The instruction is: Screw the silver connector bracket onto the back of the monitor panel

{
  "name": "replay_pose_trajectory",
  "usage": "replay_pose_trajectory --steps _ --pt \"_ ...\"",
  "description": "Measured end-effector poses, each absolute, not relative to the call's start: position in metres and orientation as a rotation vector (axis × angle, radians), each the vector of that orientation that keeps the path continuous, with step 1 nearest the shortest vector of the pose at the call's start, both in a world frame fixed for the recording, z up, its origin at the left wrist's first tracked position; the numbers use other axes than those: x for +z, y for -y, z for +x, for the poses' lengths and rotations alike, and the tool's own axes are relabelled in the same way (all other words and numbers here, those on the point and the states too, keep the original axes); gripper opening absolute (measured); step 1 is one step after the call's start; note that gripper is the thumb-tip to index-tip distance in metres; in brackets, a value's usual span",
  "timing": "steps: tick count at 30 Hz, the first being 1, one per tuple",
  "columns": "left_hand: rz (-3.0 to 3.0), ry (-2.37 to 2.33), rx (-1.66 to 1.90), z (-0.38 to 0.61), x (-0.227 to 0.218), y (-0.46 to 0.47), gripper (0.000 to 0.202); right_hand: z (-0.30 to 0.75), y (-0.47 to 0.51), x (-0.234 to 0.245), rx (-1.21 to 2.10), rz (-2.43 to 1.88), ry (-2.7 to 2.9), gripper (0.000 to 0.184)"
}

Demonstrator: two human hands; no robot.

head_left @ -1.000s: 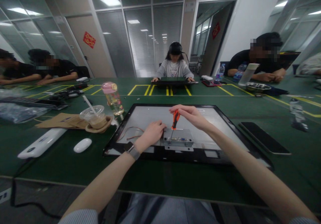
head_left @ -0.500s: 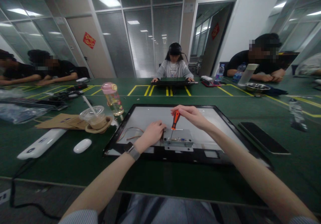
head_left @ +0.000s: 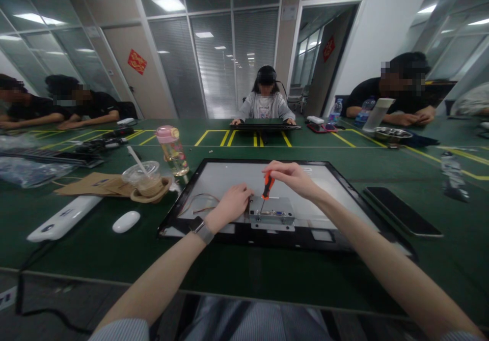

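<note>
My right hand (head_left: 291, 175) pinches the top of an orange-and-black screwdriver (head_left: 268, 183) between its fingers. The screwdriver leans slightly, its thin shaft pointing down at a silver metal box (head_left: 273, 209) with ports on its near face; its exact contact point is too small to tell. At the box's left edge, my left hand (head_left: 234, 202) is closed with bent fingers against it; the fingertips are partly hidden. Under both hands lies a flat display panel (head_left: 217, 175) with a grey back and a black frame. Thin cables (head_left: 200, 206) run left of the box.
Left of the panel are a white mouse-like object (head_left: 126, 222), a long white device (head_left: 64, 220), an iced drink cup (head_left: 143, 178) and a pink-lidded bottle (head_left: 171, 150). A dark phone (head_left: 403, 211) lies on the right. Across the green table, a person (head_left: 264, 96) holds another panel.
The fingers of my right hand have shifted a little around the screwdriver's handle, which stays in nearly the same place. My left hand and the metal box look unmoved.
</note>
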State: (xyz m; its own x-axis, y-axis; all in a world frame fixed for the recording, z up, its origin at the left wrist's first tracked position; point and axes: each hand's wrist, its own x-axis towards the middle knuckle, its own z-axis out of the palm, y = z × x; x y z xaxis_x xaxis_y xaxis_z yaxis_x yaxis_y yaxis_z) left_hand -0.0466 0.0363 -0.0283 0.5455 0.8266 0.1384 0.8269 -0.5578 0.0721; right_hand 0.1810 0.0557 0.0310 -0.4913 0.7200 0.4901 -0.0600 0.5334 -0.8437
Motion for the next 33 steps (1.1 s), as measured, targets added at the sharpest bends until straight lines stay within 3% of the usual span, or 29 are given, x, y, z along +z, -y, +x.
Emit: replay_pose_trajectory --steps 7,16,21,26,33 --pt "-2.765 1.479 -0.255 -0.0471 -0.03 -0.0366 0.031 0.1824 -0.0502 0.0366 1.436 -0.45 1.801 0.037" --pt "-2.767 1.495 -0.244 -0.047 -0.0296 -0.0369 0.034 0.1785 -0.0548 0.0289 1.13 -0.571 1.76 0.011" --pt "-2.767 1.48 -0.252 -0.0469 -0.0289 -0.0358 0.033 0.178 -0.0545 0.0275 1.117 -0.591 1.748 0.01" --pt "-2.766 1.487 -0.247 -0.046 -0.0285 -0.0366 0.032 0.1782 -0.0527 0.0283 1.231 -0.569 1.69 0.023" --pt "-2.759 1.478 -0.259 -0.0476 -0.0321 -0.0374 0.031 0.1756 -0.0497 0.03 1.402 -0.416 1.698 0.017"
